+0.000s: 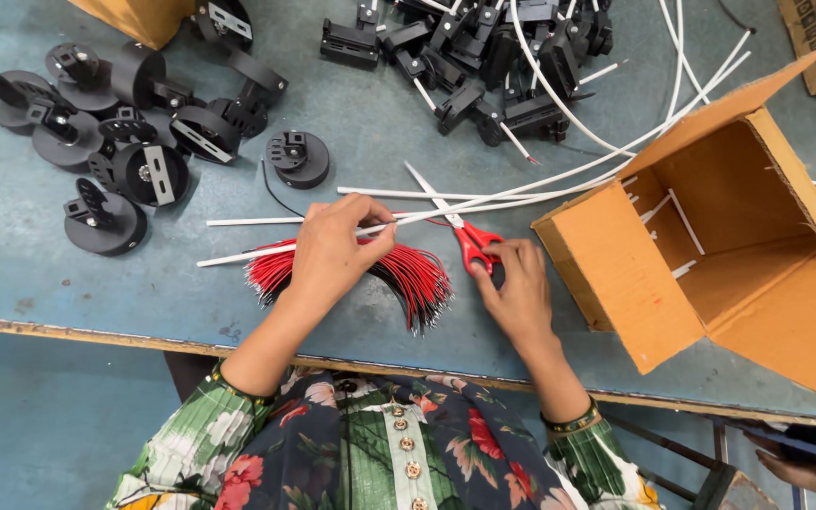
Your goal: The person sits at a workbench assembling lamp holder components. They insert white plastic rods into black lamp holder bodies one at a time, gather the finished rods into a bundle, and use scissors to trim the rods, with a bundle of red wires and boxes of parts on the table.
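Head view: two hands (427, 264), one scissors (465, 236), one wire bundle (408, 274).

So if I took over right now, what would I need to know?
Left hand: pinching white tubing over the bundle of red and black wires.
Right hand: fingers in the red scissors, blades open along the tubing.
Cardboard box at right lies on its side with a few short white pieces inside.
Done: those few pieces cut.
Left: long tubing on the table is uncut.
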